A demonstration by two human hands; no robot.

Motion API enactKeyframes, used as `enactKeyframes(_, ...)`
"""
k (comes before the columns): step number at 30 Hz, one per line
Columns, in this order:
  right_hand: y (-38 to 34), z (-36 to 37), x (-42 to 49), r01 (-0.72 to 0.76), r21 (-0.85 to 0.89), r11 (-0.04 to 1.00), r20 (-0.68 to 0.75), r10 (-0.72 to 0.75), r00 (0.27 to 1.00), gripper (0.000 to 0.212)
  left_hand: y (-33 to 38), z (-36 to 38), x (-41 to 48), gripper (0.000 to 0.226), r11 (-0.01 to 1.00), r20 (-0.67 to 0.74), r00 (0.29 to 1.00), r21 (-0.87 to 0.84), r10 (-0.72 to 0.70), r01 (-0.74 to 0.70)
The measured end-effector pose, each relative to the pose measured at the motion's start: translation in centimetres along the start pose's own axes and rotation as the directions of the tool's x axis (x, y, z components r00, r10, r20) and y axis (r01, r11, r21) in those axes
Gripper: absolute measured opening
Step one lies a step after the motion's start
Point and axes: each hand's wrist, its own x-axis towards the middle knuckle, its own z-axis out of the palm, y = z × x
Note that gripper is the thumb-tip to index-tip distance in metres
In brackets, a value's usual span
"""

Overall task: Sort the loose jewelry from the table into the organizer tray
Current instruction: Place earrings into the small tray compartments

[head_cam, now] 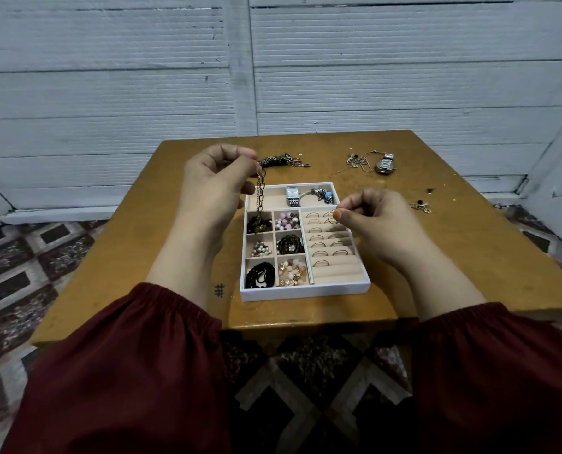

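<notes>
White corrugated wall panels behind, brown wooden table (437, 244) in front. Left hand (217, 181) pinches a dark link chain (260, 194) betw. thumb and fingertips. It's held high so the chain hangs straight, lower end resting in the top-left small compartment of the organizer tray (305, 293), prob. to coil it in w/o tangling. More chains (282, 160) lie just behind. Right hand (371, 214) pinches a thin ring (331, 218) over the ring rolls (likely aiming at a free slot). Farther right, not yet sorted: tangled necklaces (360, 160), a wristwatch (385, 162) and small pieces (422, 206), well apart from the tray.
</notes>
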Motion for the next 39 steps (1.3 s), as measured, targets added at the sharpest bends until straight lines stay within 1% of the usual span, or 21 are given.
enactKeyframes(11,0.4,0.0,0.5,0.0,-0.014,1.0,0.007,0.0,1.0,0.013,-1.4,0.2,-0.4,0.018,0.995,-0.014,0.996,0.041,-0.09,0.09)
enactKeyframes(16,0.3,-0.1,0.3,-0.011,-0.012,1.0,0.004,0.011,1.0,0.01,-1.6,0.7,-0.5,0.016,0.991,-0.007,0.992,0.048,-0.123,0.123)
enactKeyframes(19,0.0,-0.1,0.1,-0.02,0.015,1.0,0.0,0.02,1.0,0.005,-1.7,0.9,-0.7,0.018,0.989,-0.005,0.991,0.063,-0.132,0.132)
enactKeyframes(23,-0.3,-0.2,-0.2,-0.021,0.004,1.0,0.005,0.021,1.0,0.004,-1.8,1.1,-0.7,0.011,0.982,0.006,0.989,0.119,-0.151,0.149)
enactKeyframes(27,-0.4,-0.2,-0.3,-0.025,0.007,1.0,-0.002,0.025,1.0,0.004,-2.1,1.0,-0.4,0.011,0.961,-0.015,0.985,0.217,-0.173,0.172)
enactKeyframes(30,-0.4,-0.2,-0.3,-0.029,0.016,0.999,-0.001,0.029,1.0,0.005,-2.5,0.6,-0.3,0.003,0.934,-0.028,0.977,0.29,-0.21,0.209)
enactKeyframes(33,-0.3,-0.3,-0.3,-0.036,0.018,0.999,-0.006,0.036,0.999,0.005,-3.0,0.2,-0.2,0.008,0.899,-0.031,0.973,0.376,-0.23,0.225)
enactKeyframes(39,-0.3,-0.4,-0.2,-0.03,-0.003,1.0,0.006,0.031,1.0,0.005,-3.5,-0.4,-0.1,0.004,0.857,-0.015,0.97,0.466,-0.243,0.222)
